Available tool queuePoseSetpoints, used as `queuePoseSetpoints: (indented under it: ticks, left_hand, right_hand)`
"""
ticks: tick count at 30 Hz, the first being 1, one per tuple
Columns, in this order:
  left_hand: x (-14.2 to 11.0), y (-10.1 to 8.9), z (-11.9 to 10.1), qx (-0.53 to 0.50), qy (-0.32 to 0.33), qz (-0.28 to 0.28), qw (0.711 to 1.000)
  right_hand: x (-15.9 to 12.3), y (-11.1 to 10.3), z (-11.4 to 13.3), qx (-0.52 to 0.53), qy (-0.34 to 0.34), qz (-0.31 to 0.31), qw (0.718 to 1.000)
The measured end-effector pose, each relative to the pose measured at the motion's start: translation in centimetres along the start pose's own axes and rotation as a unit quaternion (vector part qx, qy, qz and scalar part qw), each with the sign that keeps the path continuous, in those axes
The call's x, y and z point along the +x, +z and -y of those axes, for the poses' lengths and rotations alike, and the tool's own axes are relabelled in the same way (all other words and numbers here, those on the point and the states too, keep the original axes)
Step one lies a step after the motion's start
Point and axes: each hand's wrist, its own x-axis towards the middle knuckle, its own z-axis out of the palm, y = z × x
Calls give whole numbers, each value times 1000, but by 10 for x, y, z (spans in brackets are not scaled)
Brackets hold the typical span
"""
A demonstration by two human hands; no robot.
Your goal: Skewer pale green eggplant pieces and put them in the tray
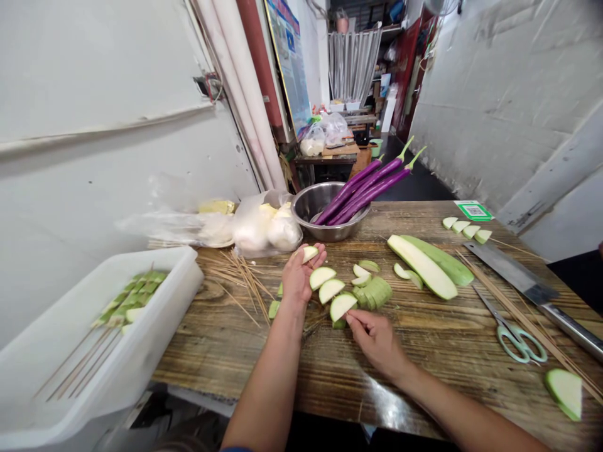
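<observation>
Several half-round zucchini slices (331, 290) hang in a row between my hands, apparently threaded on one skewer. My left hand (296, 279), palm up, holds the far zucchini slice (309, 253) in its curled fingers. At the near end, my right hand (379, 342) is closed, thumb and fingertips pinching the skewer (348, 314) just behind the last slice. Most of that skewer is hidden by the slices and fingers. Beside the row, cut zucchini slices (374, 292) lie stacked on the wooden table (330, 370), with a few loose ones around them.
On the left stands a white bin (174, 301) with loaded skewers. Bare skewers (245, 276) lie near plastic bags (264, 226). A metal bowl (330, 233) holds purple eggplants (372, 185). Rightward are zucchini halves (424, 263), scissors (511, 333), a cleaver (513, 270) and a zucchini chunk (564, 392).
</observation>
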Motion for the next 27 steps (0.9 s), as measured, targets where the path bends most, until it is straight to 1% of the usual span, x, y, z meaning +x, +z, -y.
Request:
queuePoseSetpoints:
  ticks: [4, 9, 14, 20, 27]
  left_hand:
    - [1, -1, 1, -7, -6, -3, 1000]
    - [0, 0, 2, -11, -4, -5, 1000]
    - [0, 2, 3, -15, 3, -25, 1000]
    - [0, 2, 5, -15, 12, -17, 1000]
    - [-3, 5, 10, -11, 4, -28, 1000]
  right_hand:
    - [0, 1, -3, -2, 1, -1, 1000]
    - [0, 1, 0, -9, -2, -3, 1000]
    - [-1, 2, 1, -19, -6, -10, 1000]
    - [-2, 5, -2, -21, -8, -22, 999]
    - [-1, 5, -1, -26, -3, -35, 999]
